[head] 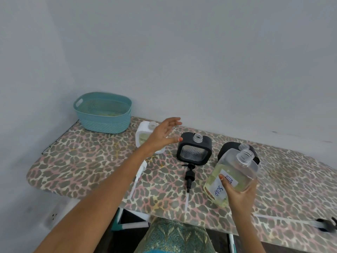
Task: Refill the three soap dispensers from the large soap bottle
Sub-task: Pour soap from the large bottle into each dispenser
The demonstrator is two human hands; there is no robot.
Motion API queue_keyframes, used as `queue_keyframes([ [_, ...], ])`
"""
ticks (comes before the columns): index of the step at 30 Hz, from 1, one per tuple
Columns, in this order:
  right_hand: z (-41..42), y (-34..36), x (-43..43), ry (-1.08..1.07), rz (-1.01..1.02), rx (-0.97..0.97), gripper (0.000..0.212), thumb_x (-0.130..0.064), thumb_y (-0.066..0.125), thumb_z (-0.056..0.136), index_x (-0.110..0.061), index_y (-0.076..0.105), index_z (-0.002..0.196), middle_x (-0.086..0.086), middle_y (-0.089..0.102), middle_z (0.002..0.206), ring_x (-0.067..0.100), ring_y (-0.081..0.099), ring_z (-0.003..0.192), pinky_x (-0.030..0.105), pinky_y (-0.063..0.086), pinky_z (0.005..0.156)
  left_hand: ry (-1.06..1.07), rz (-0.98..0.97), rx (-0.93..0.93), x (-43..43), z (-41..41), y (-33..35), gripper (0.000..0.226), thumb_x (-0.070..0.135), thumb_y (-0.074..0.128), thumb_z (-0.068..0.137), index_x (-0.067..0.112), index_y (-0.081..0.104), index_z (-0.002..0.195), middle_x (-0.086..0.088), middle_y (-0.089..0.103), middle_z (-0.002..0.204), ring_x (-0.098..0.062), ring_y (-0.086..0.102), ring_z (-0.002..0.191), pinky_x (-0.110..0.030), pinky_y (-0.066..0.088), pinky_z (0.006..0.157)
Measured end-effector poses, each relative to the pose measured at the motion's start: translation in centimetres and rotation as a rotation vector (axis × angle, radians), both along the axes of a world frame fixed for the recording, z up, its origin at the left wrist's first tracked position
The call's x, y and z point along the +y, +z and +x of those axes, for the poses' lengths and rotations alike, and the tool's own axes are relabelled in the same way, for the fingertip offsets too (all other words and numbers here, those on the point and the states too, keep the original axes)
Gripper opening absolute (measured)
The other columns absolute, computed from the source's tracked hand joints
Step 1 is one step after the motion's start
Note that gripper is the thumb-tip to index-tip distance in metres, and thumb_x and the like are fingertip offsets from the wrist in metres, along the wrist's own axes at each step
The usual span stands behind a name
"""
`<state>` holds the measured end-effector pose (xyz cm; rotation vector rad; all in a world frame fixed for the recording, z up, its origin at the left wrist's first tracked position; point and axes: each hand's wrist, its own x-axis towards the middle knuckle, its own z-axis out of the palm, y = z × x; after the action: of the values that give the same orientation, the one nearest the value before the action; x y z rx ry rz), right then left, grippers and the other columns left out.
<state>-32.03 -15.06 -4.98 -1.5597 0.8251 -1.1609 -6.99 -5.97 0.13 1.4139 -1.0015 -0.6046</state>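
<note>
My right hand (238, 195) grips the large soap bottle (233, 172) from below, with fingers and thumb curled round its body. The bottle is tilted, its open neck points up and away from me, and yellowish liquid sits in its lower part. My left hand (164, 136) is above the table with fingers straight and spread. It holds nothing, and it is in front of the white dispenser (144, 137) — I cannot tell if it touches. The middle black dispenser (194, 150) stands open, and its black pump (189, 175) lies just before it. The second black dispenser (228, 146) is partly hidden behind the bottle. A white pump (143, 167) lies beside my left forearm. A teal basket (103, 114) stands at the far left corner of the leopard-pattern table (82, 161).
</note>
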Motion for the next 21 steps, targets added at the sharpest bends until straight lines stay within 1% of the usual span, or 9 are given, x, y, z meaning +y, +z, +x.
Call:
queue_keyframes([
  [3, -0.1, 0.2, 0.2, -0.012, 0.007, 0.002, 0.066, -0.035, 0.086, 0.054, -0.054, 0.045, 0.102, -0.006, 0.061, 0.105, 0.008, 0.063, 0.096, 0.030, 0.055, 0.080, -0.022, 0.046, -0.006, -1.8, -1.2, -1.4, 0.064, 0.003, 0.072, 0.073, 0.025, 0.042, 0.125, 0.006, 0.051, 0.125, -0.006, 0.041, 0.125, -0.024, 0.022, 0.113],
  [4, -0.1, 0.3, 0.2, -0.012, 0.012, -0.006, 0.067, -0.043, 0.081, 0.050, -0.053, 0.044, 0.104, -0.006, 0.061, 0.107, 0.010, 0.062, 0.098, 0.032, 0.053, 0.081, -0.020, 0.065, -0.021, -2.4, -1.5, -1.8, 0.067, 0.005, 0.073, 0.073, 0.023, 0.040, 0.128, 0.005, 0.048, 0.128, -0.006, 0.039, 0.126, -0.025, 0.023, 0.113],
  [5, -0.1, 0.3, 0.2, -0.006, 0.016, -0.014, 0.068, -0.046, 0.077, 0.047, -0.051, 0.044, 0.107, -0.008, 0.061, 0.108, 0.007, 0.062, 0.098, 0.030, 0.051, 0.081, -0.017, 0.087, -0.034, -2.9, -1.6, -2.2, 0.069, 0.007, 0.074, 0.072, 0.022, 0.039, 0.130, 0.003, 0.046, 0.132, -0.007, 0.038, 0.127, -0.026, 0.025, 0.113],
  [8, 0.0, 0.2, 0.1, 0.004, 0.015, -0.013, 0.073, -0.044, 0.076, 0.047, -0.044, 0.044, 0.112, -0.014, 0.059, 0.107, -0.008, 0.061, 0.091, 0.026, 0.053, 0.080, 0.005, 0.145, -0.044, -4.1, -1.5, -3.3, 0.077, 0.012, 0.077, 0.070, 0.022, 0.035, 0.134, 0.002, 0.042, 0.137, -0.013, 0.037, 0.130, -0.031, 0.031, 0.111],
  [10, -0.1, 0.0, -0.1, 0.001, 0.011, -0.005, 0.072, -0.043, 0.076, 0.047, -0.049, 0.044, 0.111, -0.013, 0.060, 0.107, -0.009, 0.061, 0.090, 0.022, 0.055, 0.080, 0.009, 0.159, -0.017, -4.5, -1.5, -4.1, 0.079, 0.011, 0.078, 0.069, 0.025, 0.034, 0.133, 0.000, 0.043, 0.135, -0.016, 0.042, 0.127, -0.033, 0.036, 0.108],
  [12, 0.0, -0.1, -0.2, -0.015, 0.008, 0.006, 0.067, -0.047, 0.074, 0.046, -0.062, 0.043, 0.103, -0.010, 0.060, 0.110, -0.005, 0.062, 0.093, 0.018, 0.054, 0.080, 0.009, 0.165, 0.009, -4.9, -1.6, -4.6, 0.079, 0.008, 0.078, 0.069, 0.027, 0.033, 0.132, -0.002, 0.044, 0.133, -0.017, 0.047, 0.121, -0.024, 0.044, 0.099],
  [15, 0.1, -0.3, -0.3, -0.008, 0.008, -0.018, 0.065, -0.045, 0.074, 0.046, -0.064, 0.045, 0.100, -0.009, 0.061, 0.107, -0.001, 0.064, 0.092, 0.017, 0.054, 0.078, 0.044, 0.176, 0.048, -5.3, -2.0, -5.2, 0.077, 0.003, 0.077, 0.069, 0.018, 0.034, 0.131, -0.003, 0.048, 0.123, -0.016, 0.051, 0.113, -0.006, 0.047, 0.081],
  [19, 0.2, -0.4, -0.3, 0.003, -0.004, -0.040, 0.068, -0.043, 0.073, 0.047, -0.049, 0.043, 0.108, -0.011, 0.059, 0.106, -0.007, 0.063, 0.088, 0.010, 0.052, 0.073, 0.094, 0.192, 0.102, -5.5, -2.3, -5.5, 0.069, 0.004, 0.077, 0.069, 0.014, 0.038, 0.126, 0.000, 0.052, 0.115, -0.014, 0.053, 0.106, -0.006, 0.048, 0.073],
  [21, 0.2, -0.4, -0.3, -0.003, 0.003, -0.036, 0.066, -0.044, 0.074, 0.047, -0.056, 0.044, 0.105, -0.010, 0.060, 0.107, -0.005, 0.063, 0.090, 0.012, 0.053, 0.075, 0.107, 0.201, 0.096, -5.6, -2.3, -5.5, 0.067, 0.006, 0.077, 0.069, 0.013, 0.040, 0.124, 0.001, 0.053, 0.113, -0.013, 0.053, 0.103, -0.008, 0.049, 0.072],
])
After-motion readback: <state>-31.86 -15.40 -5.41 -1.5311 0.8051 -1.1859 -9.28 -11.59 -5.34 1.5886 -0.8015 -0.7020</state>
